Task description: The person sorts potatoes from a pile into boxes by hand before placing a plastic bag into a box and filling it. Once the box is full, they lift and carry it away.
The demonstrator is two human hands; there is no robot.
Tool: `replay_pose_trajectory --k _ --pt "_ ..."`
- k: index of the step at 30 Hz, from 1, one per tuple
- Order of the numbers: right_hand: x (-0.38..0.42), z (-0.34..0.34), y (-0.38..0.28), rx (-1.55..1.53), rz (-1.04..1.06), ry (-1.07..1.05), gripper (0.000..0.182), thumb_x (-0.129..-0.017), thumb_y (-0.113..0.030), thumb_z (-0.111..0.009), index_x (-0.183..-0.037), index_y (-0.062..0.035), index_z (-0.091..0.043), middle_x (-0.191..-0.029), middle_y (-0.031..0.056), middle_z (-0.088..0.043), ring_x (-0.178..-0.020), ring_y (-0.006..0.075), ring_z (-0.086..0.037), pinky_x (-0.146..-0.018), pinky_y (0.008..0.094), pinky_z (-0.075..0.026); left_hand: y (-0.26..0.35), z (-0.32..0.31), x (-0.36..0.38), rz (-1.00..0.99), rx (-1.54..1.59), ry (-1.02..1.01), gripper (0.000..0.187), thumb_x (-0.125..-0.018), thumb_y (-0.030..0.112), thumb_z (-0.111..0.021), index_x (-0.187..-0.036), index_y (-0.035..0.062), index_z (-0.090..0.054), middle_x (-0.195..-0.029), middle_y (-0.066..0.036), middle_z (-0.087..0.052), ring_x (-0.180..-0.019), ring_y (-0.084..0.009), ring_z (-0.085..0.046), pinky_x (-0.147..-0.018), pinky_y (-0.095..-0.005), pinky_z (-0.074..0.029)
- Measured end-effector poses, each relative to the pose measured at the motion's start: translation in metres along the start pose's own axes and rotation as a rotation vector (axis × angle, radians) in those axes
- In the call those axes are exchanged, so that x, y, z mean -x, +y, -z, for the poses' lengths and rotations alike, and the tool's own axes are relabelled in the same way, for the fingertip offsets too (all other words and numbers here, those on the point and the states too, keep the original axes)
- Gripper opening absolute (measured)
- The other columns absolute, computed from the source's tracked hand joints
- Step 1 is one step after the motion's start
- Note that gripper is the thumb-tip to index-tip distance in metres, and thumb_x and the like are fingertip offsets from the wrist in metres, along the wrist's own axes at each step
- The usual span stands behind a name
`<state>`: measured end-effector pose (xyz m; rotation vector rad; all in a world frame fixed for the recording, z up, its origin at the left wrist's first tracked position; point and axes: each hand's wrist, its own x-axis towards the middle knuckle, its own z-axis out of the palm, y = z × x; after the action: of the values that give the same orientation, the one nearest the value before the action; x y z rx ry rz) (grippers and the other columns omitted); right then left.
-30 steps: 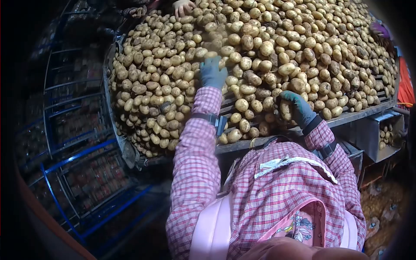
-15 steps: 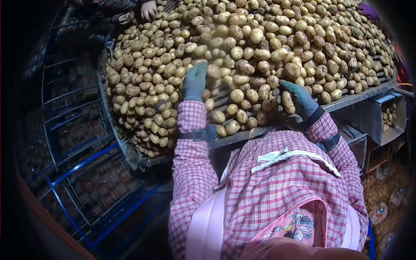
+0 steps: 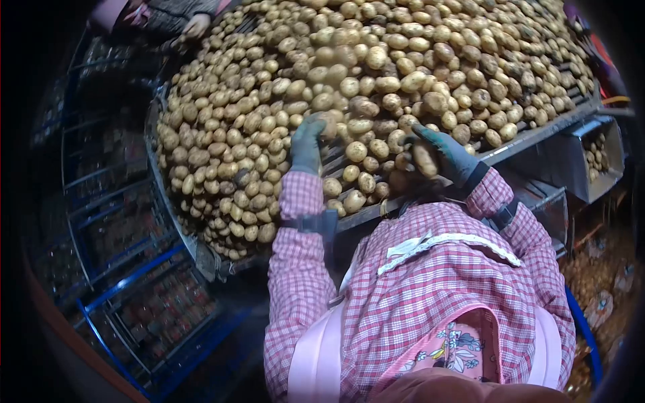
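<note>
Standing right by the sorting line here. The whole roller bed is buried in potatoes, a proper heap spread across it, thinning out toward the near edge where you can see the bars between them.

The person in the pink checked shirt has both gloves in the pile. The left hand is flat-ish with fingers spread, resting on top of the potatoes near the front of the roller bed, fingertips against one potato at the edge of the heap. It isn't closed round anything that I can see. The right hand is also at the front edge of the roller bed, further along from the left one, curled round a longish potato and gripping it between thumb and fingers.

Somebody else's hand is working the far side of the roller bed. Below the near edge, off to the right-hand end, there's a metal chute with a few potatoes sitting in it.

If you ask me, the trick with this kind of picking is to keep the spread hand light so it rolls the spuds over rather than bruising them, and to keep a firm full-finger hold on the one being lifted out.
</note>
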<state>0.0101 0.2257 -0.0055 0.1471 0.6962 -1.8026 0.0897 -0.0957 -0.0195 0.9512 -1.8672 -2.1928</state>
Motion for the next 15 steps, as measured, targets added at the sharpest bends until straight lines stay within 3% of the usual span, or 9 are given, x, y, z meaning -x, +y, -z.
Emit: replay_pose_trajectory --k 3,6,7,8,10,11,14,15 --pt "-0.009 0.014 0.016 -0.051 0.075 0.106 0.039 -0.104 -0.039 -0.058 -0.122 -0.005 -0.064 -0.11 0.0048 -0.068 -0.096 0.0138 -0.065 -0.08 0.0266 -0.055 0.017 -0.044 0.026 0.312 0.48 -0.149 0.031 -0.097 0.021 -0.064 -0.12 0.001 -0.067 -0.113 -0.01 -0.071 -0.101 -0.0208 -0.07 -0.089 -0.0382 -0.059" --pt "0.009 -0.003 0.005 -0.022 0.128 0.201 0.032 -0.104 -0.035 -0.058 -0.121 -0.0085 -0.065 -0.107 0.0014 -0.068 -0.093 0.0128 -0.065 -0.077 0.0261 -0.055 0.017 -0.1 0.053 0.107 0.187 -0.422 0.037 -0.1 0.021 -0.06 -0.13 -0.0006 -0.062 -0.12 -0.01 -0.068 -0.109 -0.0216 -0.067 -0.096 -0.0349 -0.054" --pt "0.008 0.0 0.007 0.018 0.195 0.157 0.03 -0.103 -0.034 -0.058 -0.119 -0.0085 -0.065 -0.104 0.0015 -0.068 -0.09 0.013 -0.064 -0.076 0.0264 -0.054 0.008 -0.123 0.059 -0.061 -0.039 -0.471 0.042 -0.103 0.024 -0.056 -0.136 -0.0016 -0.057 -0.125 -0.01 -0.065 -0.115 -0.0203 -0.063 -0.1 -0.0322 -0.05" --pt "0.008 0.006 0.009 0.063 0.265 0.117 0.028 -0.102 -0.032 -0.059 -0.116 -0.0086 -0.066 -0.102 0.0016 -0.068 -0.088 0.0132 -0.063 -0.075 0.0268 -0.054 0.032 -0.161 0.082 -0.028 -0.345 -0.443 0.048 -0.107 0.03 -0.05 -0.142 -0.0025 -0.051 -0.135 -0.011 -0.059 -0.121 -0.0197 -0.059 -0.103 -0.0322 -0.048" --pt "0.053 -0.018 -0.015 0.108 0.169 0.259 0.035 -0.103 -0.038 -0.056 -0.121 -0.0091 -0.065 -0.107 0.0011 -0.069 -0.093 0.0145 -0.065 -0.08 0.0304 -0.054 0.006 -0.187 0.092 0.042 -0.081 -0.607 0.054 -0.108 0.034 -0.047 -0.147 -0.0028 -0.043 -0.143 -0.013 -0.052 -0.129 -0.0228 -0.053 -0.109 -0.0335 -0.043" --pt "0.066 -0.009 -0.019 0.046 0.188 0.234 0.037 -0.103 -0.04 -0.056 -0.121 -0.0089 -0.065 -0.107 0.0008 -0.07 -0.094 0.0144 -0.065 -0.081 0.0312 -0.054 -0.013 -0.199 0.092 0.091 0.047 -0.683 0.057 -0.109 0.036 -0.045 -0.15 -0.003 -0.039 -0.147 -0.013 -0.048 -0.132 -0.0243 -0.05 -0.112 -0.0341 -0.04" --pt "0.079 0.046 -0.009 -0.223 0.354 0.044 0.039 -0.102 -0.042 -0.056 -0.117 -0.0073 -0.065 -0.1 0.0012 -0.07 -0.089 0.0143 -0.066 -0.078 0.0322 -0.055 -0.032 -0.246 0.079 -0.428 -0.653 -0.677 0.063 -0.109 0.04 -0.041 -0.154 -0.0036 -0.032 -0.152 -0.018 -0.043 -0.141 -0.0268 -0.042 -0.118 -0.0363 -0.033" --pt "0.087 0.06 -0.009 -0.302 0.417 0.007 0.039 -0.102 -0.042 -0.057 -0.115 -0.0065 -0.066 -0.096 0.0023 -0.07 -0.084 0.015 -0.066 -0.075 0.0326 -0.055 -0.026 -0.262 0.081 -0.392 -0.59 -0.745 0.062 -0.11 0.039 -0.041 -0.154 -0.0033 -0.033 -0.153 -0.017 -0.043 -0.141 -0.0262 -0.042 -0.118 -0.0363 -0.034"
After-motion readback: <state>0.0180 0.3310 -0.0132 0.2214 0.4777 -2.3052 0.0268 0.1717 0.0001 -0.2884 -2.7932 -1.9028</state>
